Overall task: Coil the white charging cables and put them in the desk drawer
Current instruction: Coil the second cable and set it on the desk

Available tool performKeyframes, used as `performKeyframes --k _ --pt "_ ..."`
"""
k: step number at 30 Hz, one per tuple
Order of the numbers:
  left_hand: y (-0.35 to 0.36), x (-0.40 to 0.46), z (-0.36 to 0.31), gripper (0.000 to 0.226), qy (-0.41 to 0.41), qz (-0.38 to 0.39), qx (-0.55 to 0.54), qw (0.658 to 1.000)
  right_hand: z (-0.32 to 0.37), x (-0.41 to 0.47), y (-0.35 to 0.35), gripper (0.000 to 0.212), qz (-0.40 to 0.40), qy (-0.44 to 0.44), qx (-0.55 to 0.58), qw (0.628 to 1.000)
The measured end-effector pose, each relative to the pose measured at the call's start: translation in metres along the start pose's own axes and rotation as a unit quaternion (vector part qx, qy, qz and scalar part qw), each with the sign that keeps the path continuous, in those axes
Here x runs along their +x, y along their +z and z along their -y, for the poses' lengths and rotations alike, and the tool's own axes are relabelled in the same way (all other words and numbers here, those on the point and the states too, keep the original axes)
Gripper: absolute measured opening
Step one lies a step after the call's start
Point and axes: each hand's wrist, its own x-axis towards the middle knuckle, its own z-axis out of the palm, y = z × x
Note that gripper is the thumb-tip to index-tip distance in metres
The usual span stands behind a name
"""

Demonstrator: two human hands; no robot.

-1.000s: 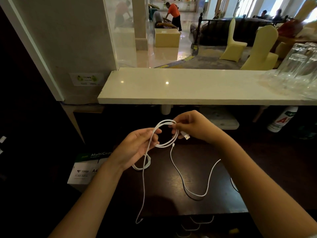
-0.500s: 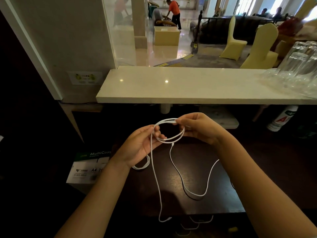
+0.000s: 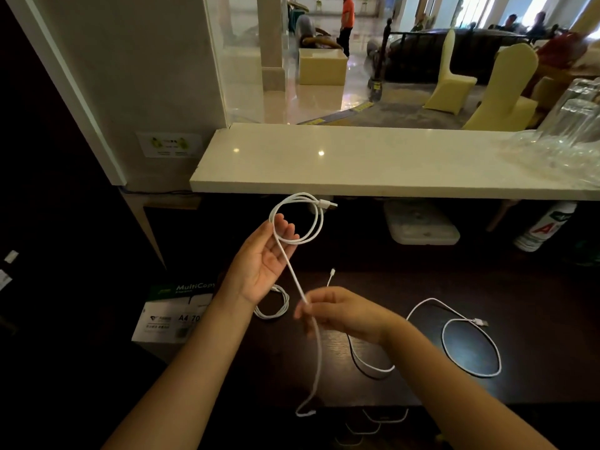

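1. The dark wooden tabletop [image 3: 487,287] spans the lower half of the view; a white stone counter [image 3: 373,160] overhangs its far edge.
2. A box of A4 copy paper [image 3: 172,315] sits at the tabletop's left edge, below the left hand.
3. Clear drinking glasses [image 3: 574,125] stand at the counter's right end; a white lidded container [image 3: 422,227] and a tipped bottle [image 3: 545,227] lie in the shadow under it.
4. A loose white charging cable [image 3: 470,349] lies flat on the tabletop to the right, one loop closed, its USB plug pointing right, the other end reaching back to the far left.
5. The held white cable [image 3: 316,222] is raised above the tabletop. Its coil stands roughly upright beside the counter's edge, the USB plug pointing right. The free length runs diagonally down to the right hand, then hangs toward the near edge.
6. A small coiled cable [image 3: 276,308] rests on the tabletop, partly hidden by the left wrist.
7. The left hand [image 3: 266,264] is palm-up, fingers [image 3: 285,228] loosely extended through the coil.
8. The right hand [image 3: 341,315] pinches the free length, though motion blur smears its fingers.
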Motion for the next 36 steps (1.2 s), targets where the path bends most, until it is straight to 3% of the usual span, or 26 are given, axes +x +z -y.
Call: performKeyframes --k 4,8,10,14,17,22,27,32,36 --pt "-0.009 0.003 -0.015 0.043 0.042 -0.013 -0.020 0.999 -0.004 -0.017 -0.013 0.017 0.051 0.033 0.054 0.997" --pt "-0.017 0.004 -0.029 0.041 0.059 -0.008 -0.009 0.998 -0.012 -0.034 -0.039 0.019 0.061 0.096 -0.003 0.994" --pt "-0.021 0.002 -0.033 0.039 0.054 0.002 0.029 0.998 -0.005 -0.039 -0.056 0.020 -0.020 0.105 -0.052 0.993" --pt "-0.021 -0.003 -0.026 0.032 0.037 0.011 0.136 0.990 0.031 -0.034 -0.082 0.022 -0.268 0.075 -0.090 0.956" --pt "-0.018 -0.007 -0.016 0.023 0.023 0.028 0.204 0.978 0.061 -0.021 -0.086 0.024 -0.351 0.071 -0.057 0.932" --pt "-0.014 -0.012 -0.004 0.020 0.026 0.053 0.281 0.958 0.089 0.001 -0.064 0.033 -0.332 0.050 0.045 0.941" --pt "-0.012 -0.014 -0.003 0.019 0.045 0.058 0.266 0.961 0.091 0.006 -0.034 0.019 -0.317 0.027 0.068 0.946" --pt "-0.012 -0.015 0.007 0.015 0.044 0.029 0.322 0.945 0.095 0.004 -0.009 0.011 -0.344 -0.065 0.038 0.936" --pt "-0.012 -0.012 0.018 0.014 0.046 0.004 0.309 0.950 0.088 0.007 0.010 0.014 -0.303 -0.098 -0.007 0.948"
